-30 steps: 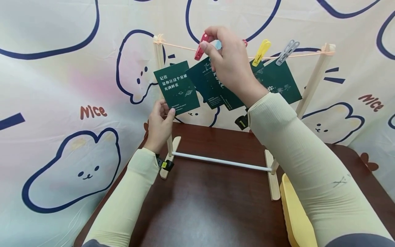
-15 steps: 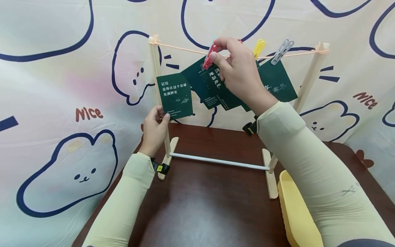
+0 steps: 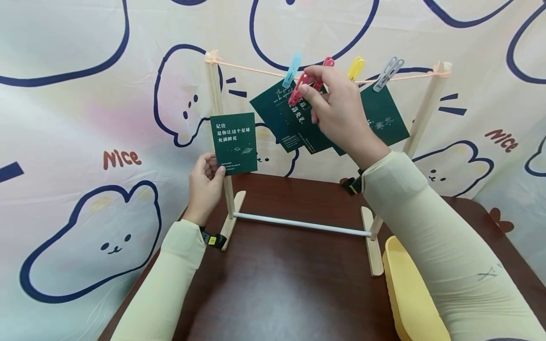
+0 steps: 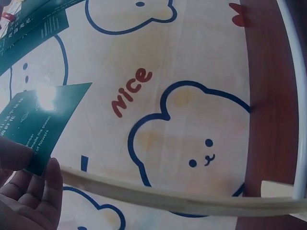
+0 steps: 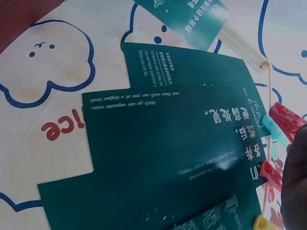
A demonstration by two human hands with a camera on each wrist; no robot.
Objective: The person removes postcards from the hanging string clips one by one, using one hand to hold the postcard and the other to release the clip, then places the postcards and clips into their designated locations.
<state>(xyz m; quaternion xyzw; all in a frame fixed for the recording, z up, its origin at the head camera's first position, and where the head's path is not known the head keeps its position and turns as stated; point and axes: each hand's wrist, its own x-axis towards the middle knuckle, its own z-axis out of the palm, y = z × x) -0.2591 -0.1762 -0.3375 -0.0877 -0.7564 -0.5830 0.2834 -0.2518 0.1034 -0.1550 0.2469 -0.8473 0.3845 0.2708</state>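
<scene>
Against a cartoon-printed backdrop (image 3: 85, 118) and above a dark brown table (image 3: 273, 284), a person's left hand (image 3: 206, 187) pinches a green card (image 3: 233, 144) by its lower left corner, left of the overlapping cards (image 3: 273, 113) clipped along a cord (image 3: 251, 69); the right hand (image 3: 343, 104) pinches a red clothespin (image 3: 298, 90) in front of them. The left wrist view shows the thumb (image 4: 14, 155) across the card's face. In the right wrist view, the card appears well apart from the right hand.

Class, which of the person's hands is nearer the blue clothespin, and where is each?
Right. The right hand is close by on the right of the blue clothespin, pinching a red clothespin; the left hand is lower left, holding a green card.
</scene>
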